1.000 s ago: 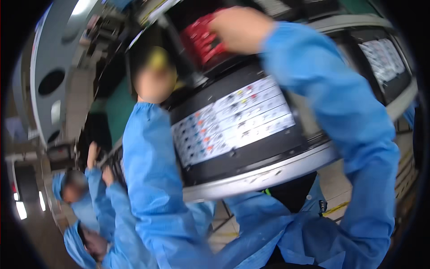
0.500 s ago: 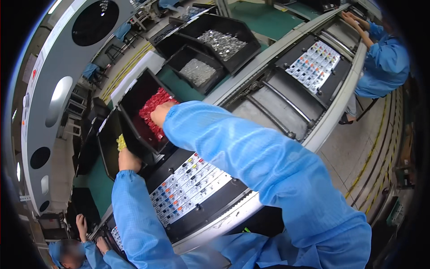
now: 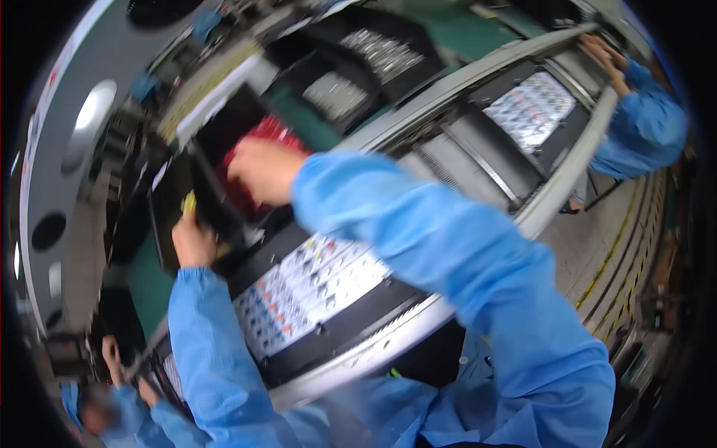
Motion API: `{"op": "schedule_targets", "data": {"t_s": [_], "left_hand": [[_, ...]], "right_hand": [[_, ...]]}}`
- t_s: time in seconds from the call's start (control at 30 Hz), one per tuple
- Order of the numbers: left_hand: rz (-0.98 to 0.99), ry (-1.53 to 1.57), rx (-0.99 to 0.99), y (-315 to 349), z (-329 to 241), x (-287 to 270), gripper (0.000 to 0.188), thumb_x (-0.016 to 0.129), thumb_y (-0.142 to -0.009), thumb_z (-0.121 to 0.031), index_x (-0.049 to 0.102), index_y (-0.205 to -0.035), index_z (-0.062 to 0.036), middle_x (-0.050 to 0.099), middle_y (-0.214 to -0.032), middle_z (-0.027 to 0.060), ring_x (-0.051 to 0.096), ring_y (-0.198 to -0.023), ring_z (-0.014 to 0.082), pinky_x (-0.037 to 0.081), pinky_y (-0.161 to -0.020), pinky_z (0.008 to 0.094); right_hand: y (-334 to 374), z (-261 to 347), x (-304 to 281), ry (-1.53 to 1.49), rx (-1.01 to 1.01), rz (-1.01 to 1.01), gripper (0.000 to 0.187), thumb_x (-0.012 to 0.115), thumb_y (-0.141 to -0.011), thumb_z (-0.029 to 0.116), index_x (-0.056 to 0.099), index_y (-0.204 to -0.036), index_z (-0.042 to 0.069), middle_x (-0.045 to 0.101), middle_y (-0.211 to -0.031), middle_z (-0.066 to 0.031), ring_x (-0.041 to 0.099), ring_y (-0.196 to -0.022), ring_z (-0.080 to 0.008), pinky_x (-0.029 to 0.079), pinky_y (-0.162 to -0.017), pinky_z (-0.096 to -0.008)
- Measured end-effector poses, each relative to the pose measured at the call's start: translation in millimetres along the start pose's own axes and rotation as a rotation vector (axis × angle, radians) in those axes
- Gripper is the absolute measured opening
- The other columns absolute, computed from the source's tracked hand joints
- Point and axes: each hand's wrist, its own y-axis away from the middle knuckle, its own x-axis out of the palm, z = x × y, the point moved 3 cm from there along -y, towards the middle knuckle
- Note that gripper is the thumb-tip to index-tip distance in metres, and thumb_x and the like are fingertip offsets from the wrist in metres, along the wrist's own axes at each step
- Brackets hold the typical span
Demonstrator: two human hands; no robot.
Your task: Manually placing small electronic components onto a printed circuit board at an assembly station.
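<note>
Far left: co-worker's sleeve (image 3: 142, 418) at lower left, well apart from your left hand (image 3: 194, 243). Green bench (image 3: 147, 291) shows beside your left bin (image 3: 178, 173).

Your left hand is at that bin's near end, fingers drawn in narrow. Yellow parts (image 3: 189, 203) sit at your fingertips, long axis roughly up-picture, pointing away from you. Blur: can't tell if they're pinched or just touched. Bin is black and tilted.

Middle: your printed panel (image 3: 306, 284) lies on a black carrier (image 3: 351, 328), long axis lower left to upper right, along the near rail (image 3: 373, 343). Your right sleeve (image 3: 441, 224) covers its upper-right end.

Red bin (image 3: 228, 123), just right of the left one: black, red parts (image 3: 276, 131) heaped in it. Your right hand (image 3: 265, 168) is over the heap, fingers curled; can't tell what's in them. Heap is too blurred to read a direction.

Beyond it, two black bins: pale parts (image 3: 336, 95), then silver parts (image 3: 385, 54). Far rail (image 3: 418, 104) runs past them.

Right: gap with a crossbar (image 3: 478, 158) separates your carrier from a second panel (image 3: 532, 110). Co-worker (image 3: 646, 127) sits past it.
</note>
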Motion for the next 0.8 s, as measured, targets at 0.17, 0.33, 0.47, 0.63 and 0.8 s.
{"op": "schedule_targets", "data": {"t_s": [0.17,0.33,0.47,0.63,0.8], "left_hand": [[-0.057,0.536,-0.137,24.4,-33.0,-54.5,0.014,0.061,-0.089,-0.004,0.065,-0.100,0.0035,0.071,-0.085,0.0126,0.070,-0.077,0.0170,0.054,-0.070,0.0270],[0.111,0.895,-0.156,89.1,-81.9,-75.4,0.018,0.066,-0.087,0.000,0.065,-0.104,0.0058,0.071,-0.085,0.0103,0.069,-0.078,0.0147,0.055,-0.071,0.0247],[0.247,0.897,-0.061,124.5,-103.7,-56.5,0.014,0.065,-0.085,0.003,0.068,-0.099,0.0016,0.071,-0.083,0.0091,0.069,-0.079,0.0131,0.054,-0.071,0.0254],[0.505,1.264,-0.387,138.3,-124.6,-38.7,0.018,0.062,-0.089,0.004,0.063,-0.106,0.0084,0.070,-0.095,0.0173,0.069,-0.085,0.0185,0.057,-0.078,0.0280],[0.495,1.155,-0.242,142.9,-129.4,-34.5,0.020,0.066,-0.087,0.002,0.067,-0.107,0.0040,0.073,-0.091,0.0131,0.071,-0.085,0.0157,0.057,-0.077,0.0247]], "right_hand": [[97.5,32.7,-60.7,-0.253,-0.007,-0.072,0.014,0.065,-0.082,-0.001,0.068,-0.096,-0.002,0.065,-0.098,-0.0123,0.065,-0.091,-0.0270,0.052,-0.079,-0.0326],[141.1,35.2,-46.1,-0.479,0.246,0.127,0.015,0.065,-0.082,-0.003,0.069,-0.096,-0.004,0.066,-0.096,-0.0132,0.065,-0.089,-0.0235,0.052,-0.077,-0.0299],[144.9,32.0,-40.8,-0.525,0.257,0.162,0.015,0.065,-0.081,-0.004,0.069,-0.096,-0.004,0.066,-0.095,-0.0120,0.064,-0.087,-0.0218,0.051,-0.077,-0.0300],[146.1,36.0,-38.3,-0.367,0.249,0.171,0.019,0.063,-0.081,-0.006,0.067,-0.100,-0.003,0.063,-0.091,-0.0131,0.063,-0.085,-0.0242,0.050,-0.074,-0.0310],[151.2,33.4,-35.2,-0.307,0.124,0.146,0.017,0.061,-0.084,-0.001,0.067,-0.100,-0.003,0.063,-0.093,-0.0155,0.063,-0.085,-0.0303,0.051,-0.074,-0.0351]]}}
